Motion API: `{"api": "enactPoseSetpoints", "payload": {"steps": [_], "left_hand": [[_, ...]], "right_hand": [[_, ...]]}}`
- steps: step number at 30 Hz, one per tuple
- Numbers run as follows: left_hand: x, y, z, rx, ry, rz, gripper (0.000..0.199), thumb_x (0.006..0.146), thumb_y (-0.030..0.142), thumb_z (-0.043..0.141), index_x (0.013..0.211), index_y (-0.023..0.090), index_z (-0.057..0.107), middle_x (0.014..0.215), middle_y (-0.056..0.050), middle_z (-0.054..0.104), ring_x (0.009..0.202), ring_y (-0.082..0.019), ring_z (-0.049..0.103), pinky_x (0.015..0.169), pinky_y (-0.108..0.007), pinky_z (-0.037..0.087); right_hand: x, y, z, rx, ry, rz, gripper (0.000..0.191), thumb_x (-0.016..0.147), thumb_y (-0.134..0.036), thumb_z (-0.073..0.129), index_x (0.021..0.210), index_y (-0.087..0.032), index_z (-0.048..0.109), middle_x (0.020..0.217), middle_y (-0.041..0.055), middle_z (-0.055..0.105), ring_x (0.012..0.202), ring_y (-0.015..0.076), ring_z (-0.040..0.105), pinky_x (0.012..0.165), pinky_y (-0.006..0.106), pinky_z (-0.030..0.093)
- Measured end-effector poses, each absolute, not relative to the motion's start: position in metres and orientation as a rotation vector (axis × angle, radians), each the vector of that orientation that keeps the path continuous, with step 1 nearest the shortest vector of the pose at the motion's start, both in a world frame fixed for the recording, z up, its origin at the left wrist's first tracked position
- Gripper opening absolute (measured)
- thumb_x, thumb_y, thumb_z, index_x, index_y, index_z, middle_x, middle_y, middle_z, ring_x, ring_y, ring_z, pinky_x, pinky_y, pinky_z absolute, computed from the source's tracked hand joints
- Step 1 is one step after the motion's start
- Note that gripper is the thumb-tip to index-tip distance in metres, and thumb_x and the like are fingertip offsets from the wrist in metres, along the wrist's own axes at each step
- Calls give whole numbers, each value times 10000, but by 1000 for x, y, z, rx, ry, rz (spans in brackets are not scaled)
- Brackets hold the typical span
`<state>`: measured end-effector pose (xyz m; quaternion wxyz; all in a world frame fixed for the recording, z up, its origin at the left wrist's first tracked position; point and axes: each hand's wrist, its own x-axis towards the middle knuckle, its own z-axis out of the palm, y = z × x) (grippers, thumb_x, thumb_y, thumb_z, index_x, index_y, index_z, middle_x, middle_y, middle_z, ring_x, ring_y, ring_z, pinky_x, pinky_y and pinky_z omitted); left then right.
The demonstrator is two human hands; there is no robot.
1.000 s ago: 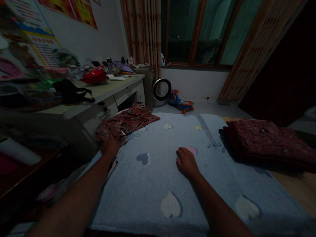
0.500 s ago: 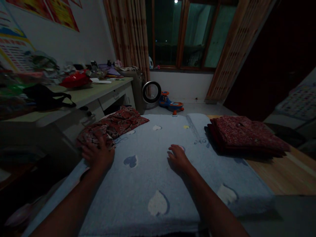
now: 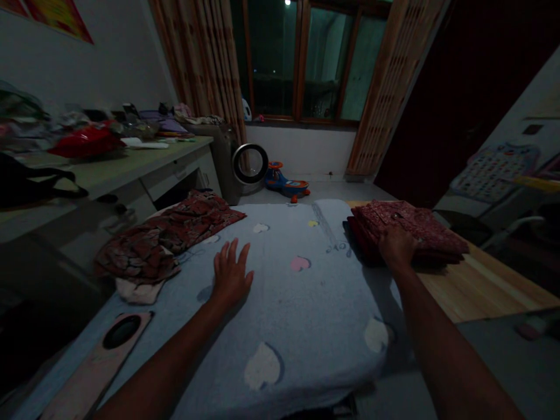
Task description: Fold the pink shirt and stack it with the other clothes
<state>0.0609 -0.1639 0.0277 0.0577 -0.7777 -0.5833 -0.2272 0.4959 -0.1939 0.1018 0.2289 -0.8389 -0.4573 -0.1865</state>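
Observation:
My left hand (image 3: 231,277) is spread above or on a light blue cloth (image 3: 280,315) printed with hearts, its fingers apart and nothing in them. To its left lies a rumpled red-brown patterned garment (image 3: 175,233), pale lining showing at its near end. My right hand (image 3: 397,248) is on the near left part of a stack of folded garments (image 3: 433,233), the top one dark red with small specks. Its fingers are curled against that top garment; the fingertips are partly hidden.
A long pale pink object with a dark oval (image 3: 121,331) lies at the cloth's left edge. Bare wooden tabletop (image 3: 485,291) shows on the right. Beyond stand a cluttered desk (image 3: 144,169), a washer with its round door (image 3: 250,163) open, and a blue-orange ride-on toy (image 3: 286,184).
My left hand has left the patterned garment and moved right over the cloth. My right hand has moved right from the cloth onto the folded stack. The view has turned right.

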Motion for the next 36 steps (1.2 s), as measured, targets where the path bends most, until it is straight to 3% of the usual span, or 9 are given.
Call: {"api": "enactPoseSetpoints", "payload": {"steps": [8, 13, 15, 20, 22, 25, 30, 33, 36], "left_hand": [[141, -173, 47, -2919, -1509, -1158, 504, 868, 393, 554, 1334, 203, 522, 1517, -127, 366, 1432, -309, 232, 1161, -524, 216], [165, -154, 51, -3140, -1835, -1891, 554, 967, 568, 253, 1296, 218, 530, 1337, -101, 559, 1238, -224, 517, 1048, -415, 410], [166, -146, 44, -3116, -1936, -2051, 559, 965, 563, 257, 1261, 183, 541, 1251, -106, 611, 1150, -223, 575, 1008, -402, 443], [160, -142, 30, -2860, -1954, -1424, 533, 782, 329, 632, 1282, 170, 537, 1365, -142, 526, 1285, -298, 455, 1113, -467, 319], [162, -146, 32, -2726, -1879, -1208, 554, 757, 248, 639, 1297, 176, 539, 1455, -153, 443, 1364, -333, 348, 1135, -505, 266], [174, -150, 39, -2780, -1698, -1056, 545, 791, 167, 562, 1334, 182, 516, 1503, -136, 403, 1388, -315, 314, 1128, -502, 278], [187, -151, 49, -3122, -1312, -916, 719, 778, 109, 521, 1475, 161, 351, 1581, -136, 278, 1417, -262, 309, 1149, -444, 266], [171, -156, 53, -3351, -1133, -734, 632, 771, 181, 578, 1395, 195, 480, 1435, -115, 509, 1279, -273, 491, 1055, -407, 390], [137, -174, 59, -3441, -1065, -405, 325, 797, 173, 527, 1078, 227, 681, 1078, -58, 703, 991, -247, 641, 870, -357, 483]], "right_hand": [[432, -195, 152, -1514, -1241, -371, 180, 878, -282, 442, 838, -190, 592, 900, 69, 619, 902, 218, 546, 857, 355, 426], [331, -215, 122, -1245, -1678, 110, 184, 934, -261, 444, 890, -209, 615, 954, 50, 628, 919, 180, 559, 872, 303, 433], [312, -222, 102, -1149, -1899, 367, 181, 931, -238, 456, 953, -207, 633, 1012, 48, 642, 941, 171, 575, 876, 292, 447], [341, -217, 65, -1567, -1785, 159, 258, 894, -191, 445, 1056, -181, 646, 1143, 107, 641, 1096, 231, 550, 1006, 375, 394], [363, -207, 54, -1861, -1688, -71, 328, 862, -208, 496, 1159, -145, 621, 1213, 163, 617, 1165, 281, 519, 1033, 419, 358], [379, -196, 43, -2143, -1699, -76, 304, 836, -216, 552, 1115, -139, 641, 1055, 177, 680, 1052, 291, 598, 947, 398, 405], [353, -211, 58, -1763, -1873, 391, 201, 871, -199, 499, 980, -182, 667, 1006, 103, 700, 960, 220, 627, 878, 328, 443], [337, -232, 78, -1261, -1985, 902, 205, 889, -282, 513, 1008, -194, 654, 993, 46, 691, 898, 174, 622, 811, 285, 475], [344, -241, 85, -1131, -1926, 1159, 225, 890, -302, 510, 1036, -197, 645, 950, 25, 679, 834, 157, 617, 743, 271, 484]]}}
